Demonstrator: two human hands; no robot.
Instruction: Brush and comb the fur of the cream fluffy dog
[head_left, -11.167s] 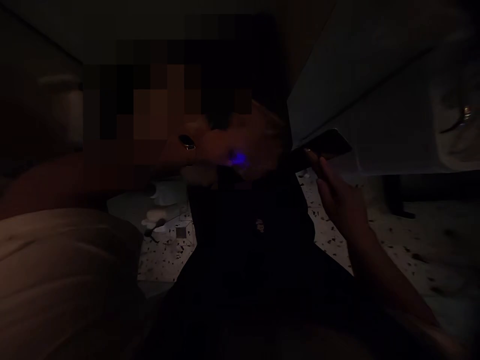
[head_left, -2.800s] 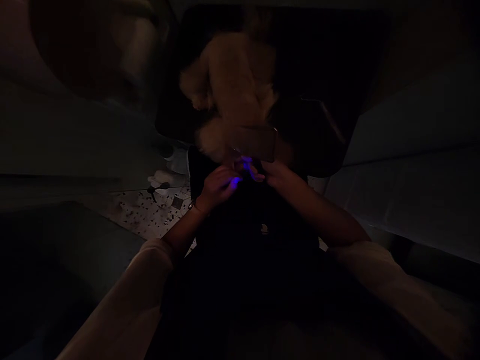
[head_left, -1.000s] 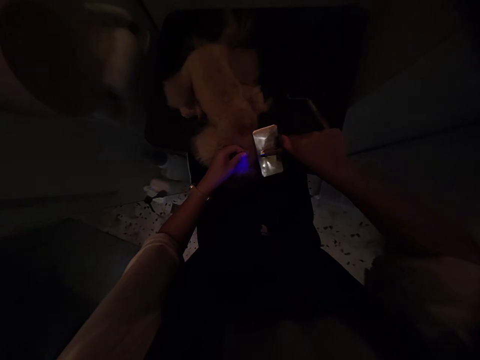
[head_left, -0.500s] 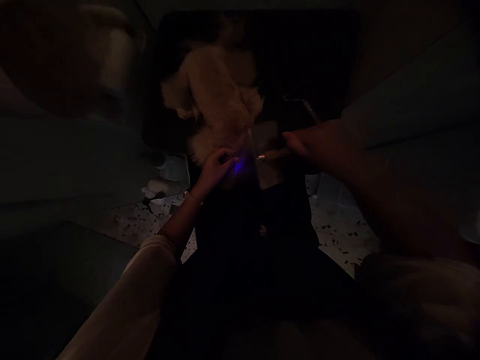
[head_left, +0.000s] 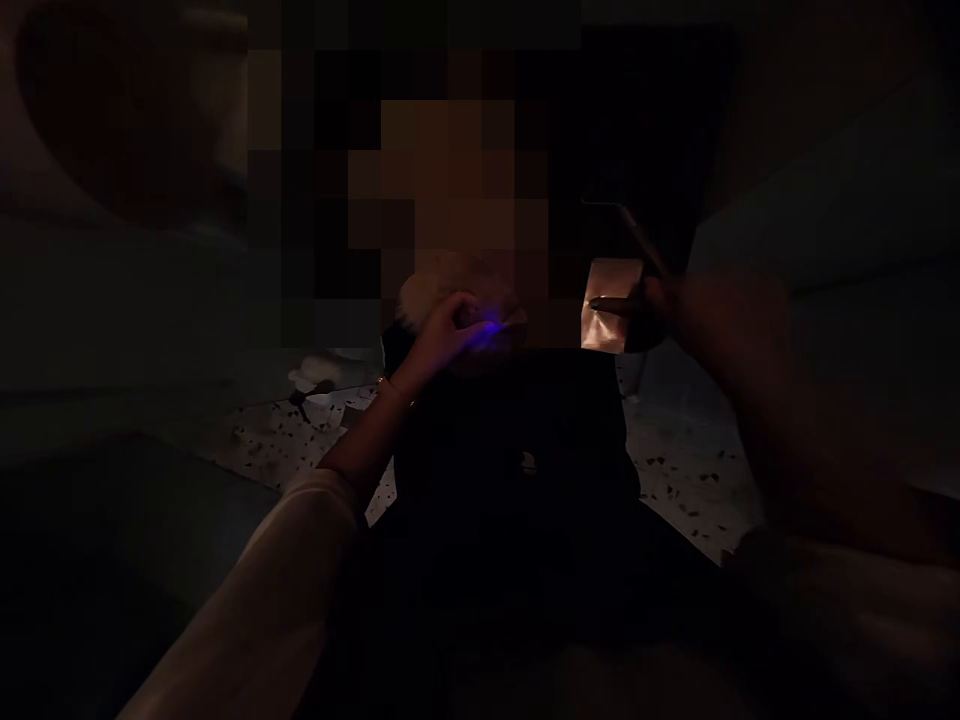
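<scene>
In the dim head view, my left hand [head_left: 442, 340] has thumb and fingers curled together at a pale furry thing [head_left: 420, 298]. A blue-violet glow [head_left: 489, 328] lies at its fingertips; whatever they pinch cannot be made out. To the right, my right hand [head_left: 686, 300] is closed round a slim, dark pen-like tool [head_left: 621, 306], its tip pointing left. That tip is over a small, brightly lit rectangular pad [head_left: 606, 338]. A thin tool with a bent end [head_left: 636, 228] sticks up from behind the same hand; how it is held is unclear.
Blurred blocks cover the upper middle. Dark cloth [head_left: 510, 430] spreads below my hands. Speckled floor [head_left: 277, 440] shows at both sides, with a pale object [head_left: 326, 372] at the left. A large dark rounded shape [head_left: 97, 110] stands at the upper left.
My right hand has moved right, away from the left hand, with the pen-like tool now at the lit pad. My left hand has shifted slightly right and stays at the furry thing.
</scene>
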